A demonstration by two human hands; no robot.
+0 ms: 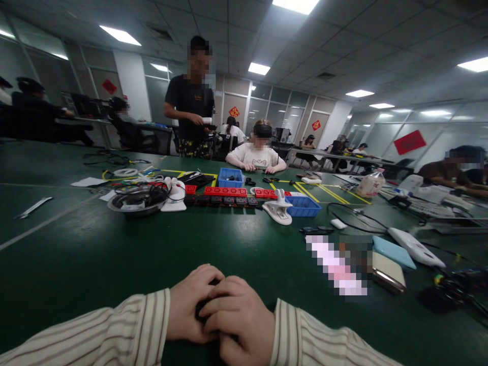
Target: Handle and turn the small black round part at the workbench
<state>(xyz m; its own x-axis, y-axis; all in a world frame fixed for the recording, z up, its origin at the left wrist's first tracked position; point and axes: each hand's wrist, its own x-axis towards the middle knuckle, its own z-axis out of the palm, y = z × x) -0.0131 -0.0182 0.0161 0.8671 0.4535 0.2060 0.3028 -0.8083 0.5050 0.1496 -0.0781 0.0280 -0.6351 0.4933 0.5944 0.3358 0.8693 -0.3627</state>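
Note:
Close in front of me, my two hands meet low over the green table (pixel 125 259). The fingers of my left hand (pixel 190 307) are curled inward, with their tips at the fingers of the other hand. My right hand (pixel 242 317) is closed too, its bent fingers lying against the left one. Between the palms is a dark patch; whether it is a black object or only shadow I cannot make out. Striped cream sleeves cover both wrists.
Beyond my hands are a metal bowl (pixel 137 206) of cables, red power strips (pixel 224 191), a white clip stand (pixel 278 209) and blue bins (pixel 303 206). Phones (pixel 389 272) and cables lie at right. A seated person (pixel 255 152) works opposite; another person (pixel 192 101) stands behind.

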